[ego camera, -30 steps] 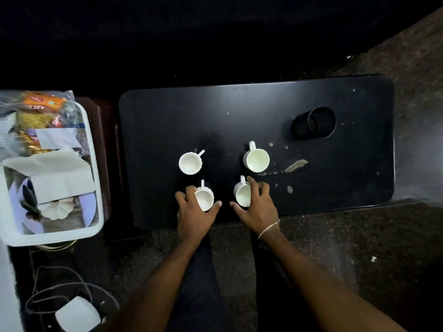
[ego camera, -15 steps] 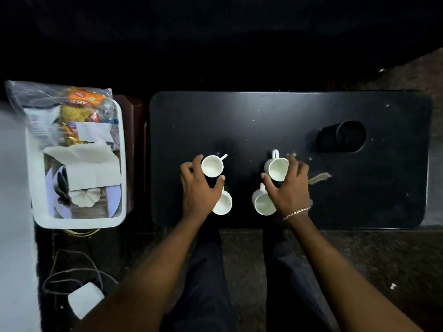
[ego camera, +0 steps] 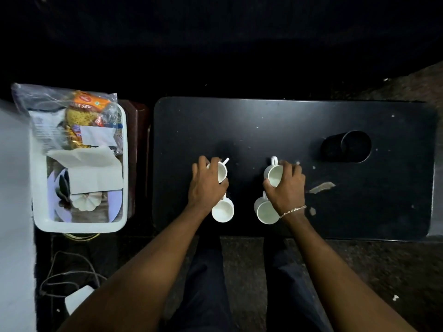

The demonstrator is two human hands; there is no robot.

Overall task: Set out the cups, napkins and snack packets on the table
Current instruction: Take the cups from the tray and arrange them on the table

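Note:
Several white cups stand on the black table (ego camera: pixel 263 121). My left hand (ego camera: pixel 206 185) grips the far left cup (ego camera: pixel 221 172) from above, fingers curled round its rim. My right hand (ego camera: pixel 286 185) grips the far right cup (ego camera: pixel 273 177) the same way. The near left cup (ego camera: pixel 223 210) and the near right cup (ego camera: pixel 266 212) stand free by my wrists. A white tray (ego camera: pixel 79 227) to the left of the table holds white napkins (ego camera: pixel 93 173) and snack packets (ego camera: pixel 79 121) in a clear bag.
A black cylindrical holder (ego camera: pixel 347 147) lies on its side at the table's far right. Scuffed patches (ego camera: pixel 321 186) mark the tabletop. A dark wooden stand (ego camera: pixel 137 149) sits between tray and table. Cables and a white adapter (ego camera: pixel 76 299) lie on the floor at lower left.
Both hands left the two near cups, moved forward to the two far cups and closed round them. The near cups stay where they were set.

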